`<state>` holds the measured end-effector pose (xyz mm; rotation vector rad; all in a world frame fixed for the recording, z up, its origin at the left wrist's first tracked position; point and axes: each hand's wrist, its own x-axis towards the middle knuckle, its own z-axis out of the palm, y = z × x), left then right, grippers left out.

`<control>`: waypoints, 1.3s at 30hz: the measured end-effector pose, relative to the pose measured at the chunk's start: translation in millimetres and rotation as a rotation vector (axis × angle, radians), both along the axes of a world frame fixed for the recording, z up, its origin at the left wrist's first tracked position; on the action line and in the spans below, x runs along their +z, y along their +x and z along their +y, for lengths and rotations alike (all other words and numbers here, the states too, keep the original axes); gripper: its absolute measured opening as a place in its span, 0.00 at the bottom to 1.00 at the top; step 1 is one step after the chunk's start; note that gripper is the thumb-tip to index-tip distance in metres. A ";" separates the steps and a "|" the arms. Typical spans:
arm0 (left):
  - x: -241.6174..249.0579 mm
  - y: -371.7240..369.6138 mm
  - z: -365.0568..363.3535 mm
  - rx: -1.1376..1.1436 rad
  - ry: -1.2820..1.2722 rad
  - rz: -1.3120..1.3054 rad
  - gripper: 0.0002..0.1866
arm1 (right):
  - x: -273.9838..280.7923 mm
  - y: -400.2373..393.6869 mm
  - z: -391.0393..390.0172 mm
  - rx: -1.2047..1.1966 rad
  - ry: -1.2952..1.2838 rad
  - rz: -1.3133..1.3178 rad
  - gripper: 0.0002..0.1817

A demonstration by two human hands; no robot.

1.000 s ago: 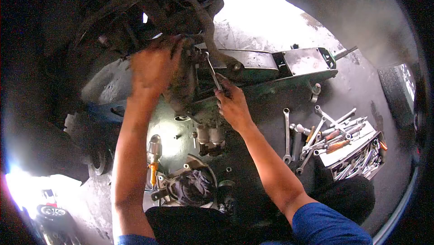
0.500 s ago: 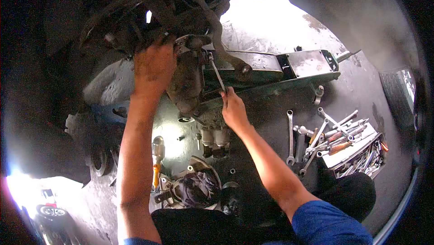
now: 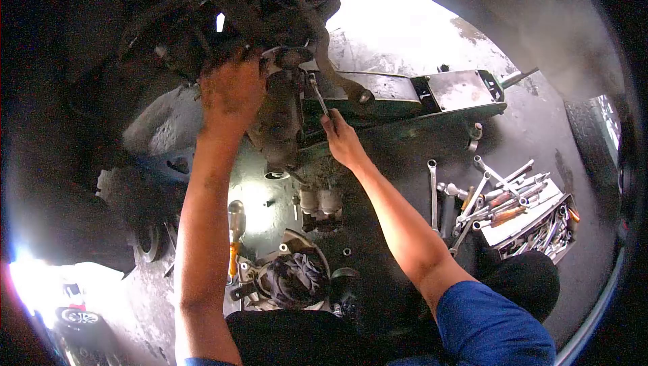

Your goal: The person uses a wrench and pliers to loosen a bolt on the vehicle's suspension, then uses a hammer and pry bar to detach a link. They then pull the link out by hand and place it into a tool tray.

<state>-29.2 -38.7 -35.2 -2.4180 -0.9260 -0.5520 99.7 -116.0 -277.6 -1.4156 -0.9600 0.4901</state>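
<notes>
Wrench (image 3: 319, 95), upper centre of the frame, looked light and stiff (slick if oily), best held by its lower end, which your right hand (image 3: 345, 143) pinched; your left hand (image 3: 233, 96) was too shadowed to tell its grip.

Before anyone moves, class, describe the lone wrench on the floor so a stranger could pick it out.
Find the tool box beyond the right knee. Left of the heap on it, one wrench points straight away from you. Unlike its neighbours, it crosses no other tool.

Right hand (image 3: 345, 143) higher, less wrench (image 3: 318, 94) showing
</notes>
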 end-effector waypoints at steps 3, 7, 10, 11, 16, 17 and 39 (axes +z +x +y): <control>-1.4 0.3 2.3 -0.028 0.075 -0.016 0.13 | -9.5 12.1 14.1 -0.037 0.085 0.029 0.23; -9.2 4.4 5.5 -0.131 0.106 -0.119 0.15 | -79.9 35.2 46.6 -0.005 0.056 0.177 0.21; -14.1 10.4 4.7 -0.262 0.060 -0.242 0.17 | -33.3 17.5 27.7 -0.029 0.087 0.140 0.22; -10.4 9.7 2.5 -0.317 0.027 -0.283 0.17 | -0.3 9.0 7.0 0.058 0.048 0.297 0.22; 5.0 -4.4 4.3 -0.259 -0.155 -0.131 0.21 | 70.0 -3.7 -44.0 0.281 -0.113 0.825 0.20; 5.3 -1.7 5.2 -0.242 -0.172 -0.108 0.20 | 79.5 -2.7 -47.0 0.332 -0.115 0.882 0.19; -22.5 11.3 3.1 -0.359 0.160 -0.124 0.15 | -7.2 19.3 8.4 0.313 0.211 0.558 0.21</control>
